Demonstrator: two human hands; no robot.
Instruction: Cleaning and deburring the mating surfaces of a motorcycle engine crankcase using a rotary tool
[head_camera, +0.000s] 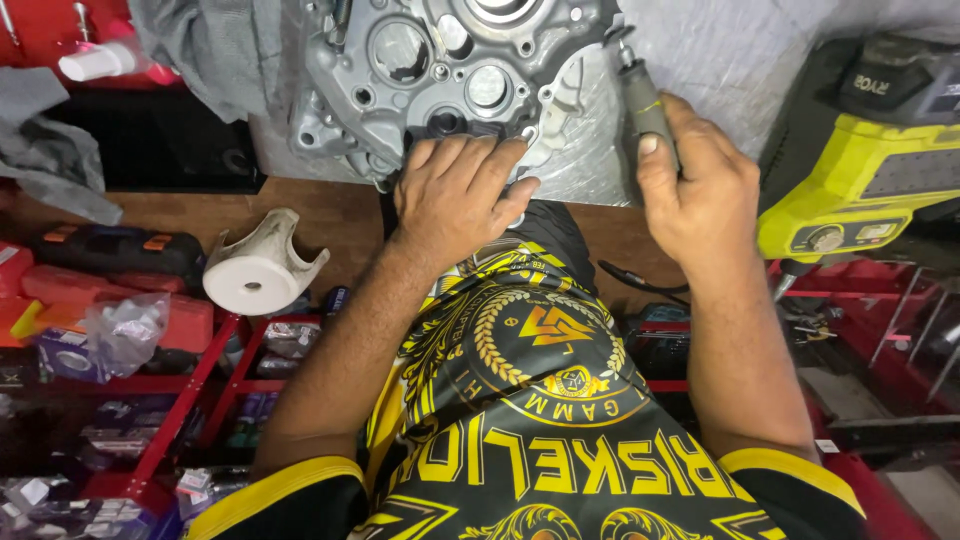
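On the worktop (320, 215), my left hand (455, 195) presses flat, fingers spread, on the heavy, rigid engine casing (440, 75); my right hand (700, 190) grips the slim rotary tool (645, 100).

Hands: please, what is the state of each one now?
Left hand: open, flat on the grey engine casing.
Right hand: closed around a grey rotary tool.
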